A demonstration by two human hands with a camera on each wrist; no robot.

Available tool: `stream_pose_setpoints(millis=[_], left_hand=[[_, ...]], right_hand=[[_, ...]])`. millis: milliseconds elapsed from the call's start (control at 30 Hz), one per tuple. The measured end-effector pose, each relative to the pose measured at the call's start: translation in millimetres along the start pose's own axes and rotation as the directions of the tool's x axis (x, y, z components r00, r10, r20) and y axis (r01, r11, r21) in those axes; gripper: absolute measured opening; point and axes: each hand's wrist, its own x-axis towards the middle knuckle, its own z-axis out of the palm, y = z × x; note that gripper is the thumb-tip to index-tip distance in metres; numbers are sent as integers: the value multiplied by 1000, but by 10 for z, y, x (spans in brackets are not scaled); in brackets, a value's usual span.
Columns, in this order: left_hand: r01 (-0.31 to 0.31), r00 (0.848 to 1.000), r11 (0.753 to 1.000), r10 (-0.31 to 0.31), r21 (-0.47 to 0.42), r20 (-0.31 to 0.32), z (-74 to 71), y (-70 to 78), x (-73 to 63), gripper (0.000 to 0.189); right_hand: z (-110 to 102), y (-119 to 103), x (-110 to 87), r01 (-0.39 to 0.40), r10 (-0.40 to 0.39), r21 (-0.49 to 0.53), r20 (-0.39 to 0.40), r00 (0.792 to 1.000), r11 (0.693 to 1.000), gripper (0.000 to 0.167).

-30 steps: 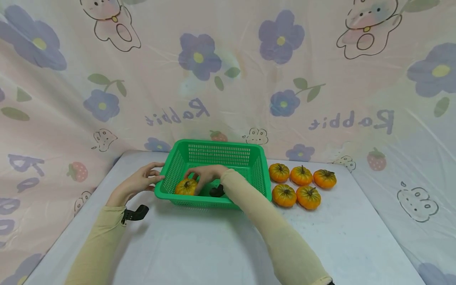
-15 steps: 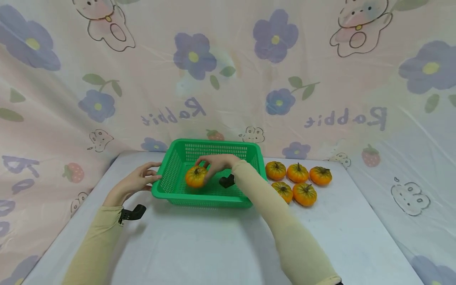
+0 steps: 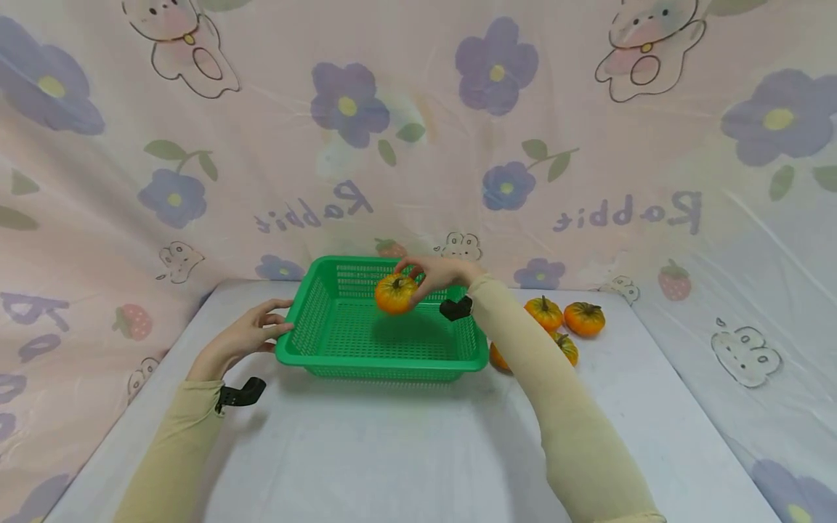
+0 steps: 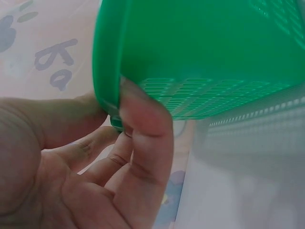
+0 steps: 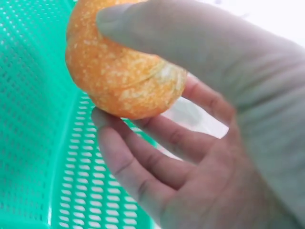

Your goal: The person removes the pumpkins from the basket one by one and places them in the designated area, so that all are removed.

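Note:
A small orange pumpkin (image 3: 395, 293) with yellow-green streaks and a short stem is held by my right hand (image 3: 433, 276), raised over the inside of the green plastic basket (image 3: 382, 361). In the right wrist view, the thumb lies across one side of the pumpkin (image 5: 119, 76) and the fingers are round the other. My left hand (image 3: 247, 335) grips the basket's left rim. The left wrist view shows thumb and fingers pinching that rim (image 4: 107, 62) from both sides. No other pumpkin shows inside the basket.
Several more pumpkins (image 3: 585, 319) stand on the white table (image 3: 366, 450) just right of the basket, partly hidden behind my right sleeve (image 3: 546, 378). A patterned curtain (image 3: 418, 181) hangs close behind the table and along its sides.
My right hand has lifted the pumpkin from the basket's left front corner, moving it up and to the right. The left hand stays on the rim, and the head view has shifted slightly.

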Motion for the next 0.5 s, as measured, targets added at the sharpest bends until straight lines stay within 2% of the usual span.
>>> stream_pose_setpoints(millis=[100, 300, 500], left_hand=[[-5, 1000, 1000, 5, 5, -3, -15, -4, -6, 64], [-19, 1000, 1000, 19, 11, 1, -21, -13, -3, 64], [-22, 1000, 1000, 22, 6, 8, -11, -27, -2, 65]], right_hand=[[-82, -5, -131, -9, 10, 13, -23, 1000, 1000, 71], [-194, 36, -364, 17, -19, -32, -55, 998, 999, 68], [-194, 168, -645, 59, -57, 15, -85, 995, 998, 70]])
